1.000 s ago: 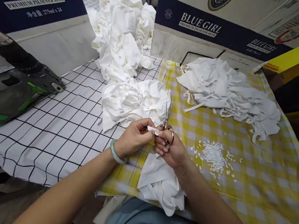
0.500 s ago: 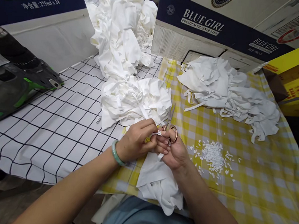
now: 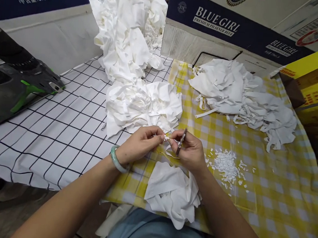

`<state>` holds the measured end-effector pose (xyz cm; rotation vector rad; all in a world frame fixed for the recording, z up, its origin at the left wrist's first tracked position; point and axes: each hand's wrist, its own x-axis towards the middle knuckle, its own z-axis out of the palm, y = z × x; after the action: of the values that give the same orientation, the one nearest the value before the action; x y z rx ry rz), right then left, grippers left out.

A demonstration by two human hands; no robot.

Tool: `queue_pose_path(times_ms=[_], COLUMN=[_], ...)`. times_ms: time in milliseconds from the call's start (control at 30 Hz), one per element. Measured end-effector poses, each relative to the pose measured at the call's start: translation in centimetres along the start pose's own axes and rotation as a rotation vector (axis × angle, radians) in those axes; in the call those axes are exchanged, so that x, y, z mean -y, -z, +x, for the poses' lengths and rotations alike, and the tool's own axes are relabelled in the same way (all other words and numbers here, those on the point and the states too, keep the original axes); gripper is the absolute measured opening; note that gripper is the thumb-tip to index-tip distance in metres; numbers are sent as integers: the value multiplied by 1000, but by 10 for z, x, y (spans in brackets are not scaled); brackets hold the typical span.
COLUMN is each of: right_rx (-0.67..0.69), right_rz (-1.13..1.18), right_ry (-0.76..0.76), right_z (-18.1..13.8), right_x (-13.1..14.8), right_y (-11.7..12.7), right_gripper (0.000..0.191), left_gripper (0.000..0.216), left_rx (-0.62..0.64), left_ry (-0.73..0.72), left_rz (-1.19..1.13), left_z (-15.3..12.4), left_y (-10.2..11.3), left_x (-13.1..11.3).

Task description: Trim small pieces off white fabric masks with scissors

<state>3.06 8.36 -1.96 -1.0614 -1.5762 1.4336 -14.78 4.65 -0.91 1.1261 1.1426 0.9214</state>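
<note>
My left hand [image 3: 139, 144], with a green bangle on the wrist, pinches a small white fabric strip [image 3: 165, 138] at its fingertips. My right hand [image 3: 191, 152] is closed round small scissors [image 3: 181, 139], blades pointing down toward the strip. The two hands meet over the yellow checked cloth [image 3: 266, 186]. A crumpled white fabric piece [image 3: 171, 191] lies just below them at the table's near edge. A heap of white fabric [image 3: 142, 105] sits right behind my hands.
A little pile of white snippets [image 3: 225, 164] lies right of my right hand. A flatter white fabric pile [image 3: 245, 98] lies at the back right. Cardboard boxes [image 3: 223, 32] stand behind. A black and green power tool [image 3: 15, 85] rests left on the black-grid cloth [image 3: 50, 132].
The scissors have turned from blades pointing up and away to blades pointing down in my right hand. Both hands shifted slightly up and right, still holding the strip.
</note>
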Motion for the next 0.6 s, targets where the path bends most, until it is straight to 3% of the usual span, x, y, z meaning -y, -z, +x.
queue_pose_path(times_ms=[200,300,400,600], right_rx=[41,36,34,-46], right_rz=[160,141,141,67], right_ry=[-306,-327,-339,-361], right_z=[4,6,7,6], right_x=[2,4,4,10], right_y=[-3,-1,1,-10], right_gripper=[36,34,31,26], left_gripper=[23,18,12,8], left_rx=[-142,-242,-264,-307], left_ry=[-77,-193,-328,-373], left_rz=[77,247,388,460], left_z=[2,3,4,3], left_y=[-2,-2,-3,-8], left_x=[2,5,8,12])
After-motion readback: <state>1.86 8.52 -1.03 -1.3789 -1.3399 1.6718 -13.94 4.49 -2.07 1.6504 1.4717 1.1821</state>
